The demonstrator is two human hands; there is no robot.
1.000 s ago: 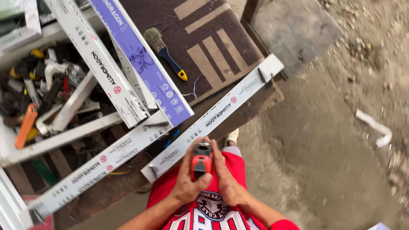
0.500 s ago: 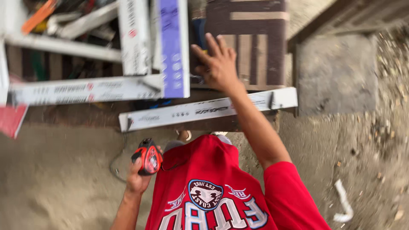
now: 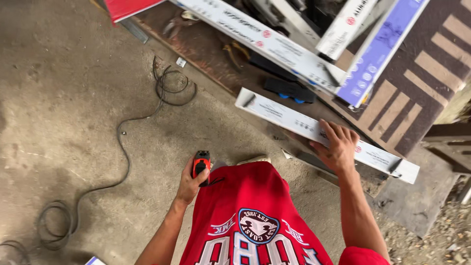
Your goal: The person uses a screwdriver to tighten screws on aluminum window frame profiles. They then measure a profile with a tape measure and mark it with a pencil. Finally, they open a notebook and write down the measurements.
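Note:
My left hand [image 3: 190, 182] is closed around a small red and black tape measure [image 3: 200, 164], held low beside my red shirt [image 3: 248, 216]. My right hand [image 3: 336, 147] lies palm down on a long white aluminium profile [image 3: 294, 122] that rests on the edge of a brown workbench [image 3: 216, 54], fingers curled over its far side. A second, longer white profile [image 3: 265, 41] lies behind it, and a purple-wrapped profile [image 3: 380, 49] crosses at the upper right.
A black cable [image 3: 125, 157] snakes over the concrete floor [image 3: 64, 108] at left, with a coil by the bench edge. A dark patterned mat [image 3: 422, 78] covers the bench at right. A black tool with blue parts [image 3: 288, 90] lies between the profiles.
The view has swung round. My right hand came down from the purple profile onto the near white profile. My left hand keeps the tape measure, close to my shirt.

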